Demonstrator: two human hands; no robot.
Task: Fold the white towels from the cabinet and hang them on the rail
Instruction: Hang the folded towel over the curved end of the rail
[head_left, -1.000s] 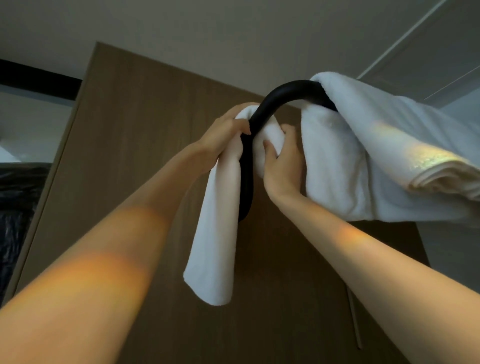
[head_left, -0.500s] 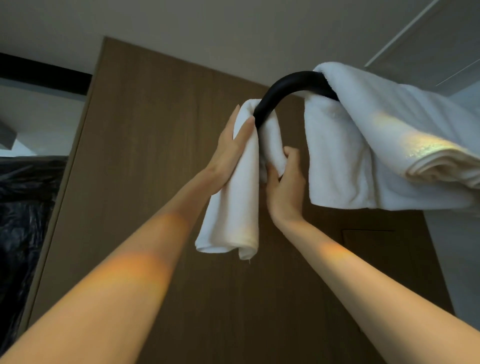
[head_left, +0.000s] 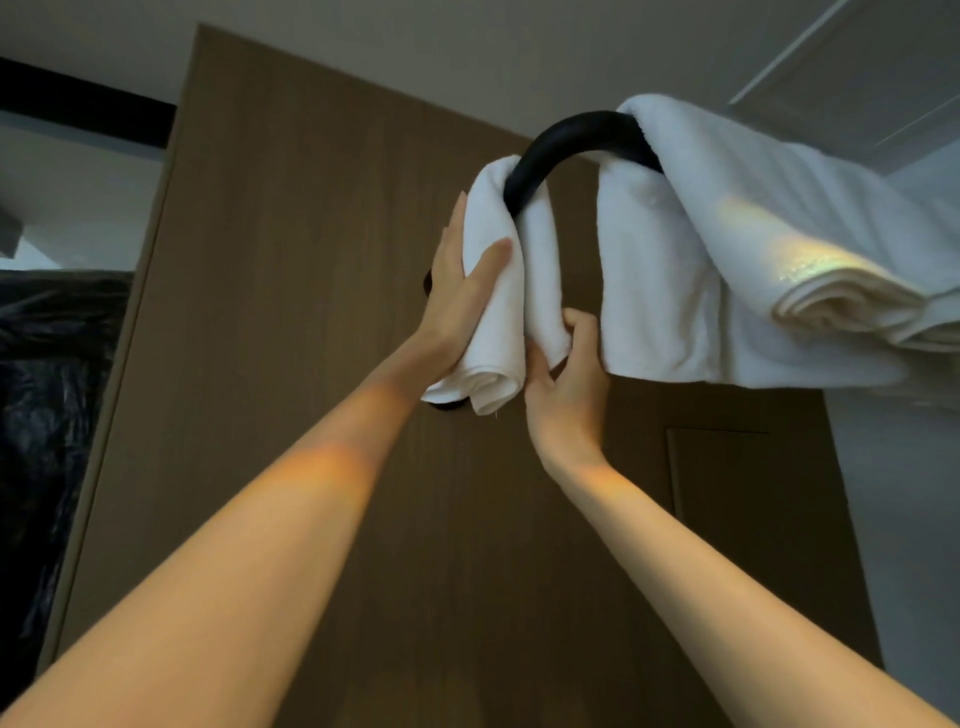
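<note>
Both arms reach up; the left hand (head_left: 460, 291) presses flat, fingers straight; the right hand (head_left: 569, 387) pinches the towel (head_left: 498, 338).

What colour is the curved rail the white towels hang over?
Matte black curved tubular rail, seen best in the head view.

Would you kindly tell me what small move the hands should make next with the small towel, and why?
Probably a gentle downward tug by the right hand, which pinches the shorter hanging half of the small towel, while the left hand presses flat on the longer half; the ends draped over the black rail look uneven.
</note>
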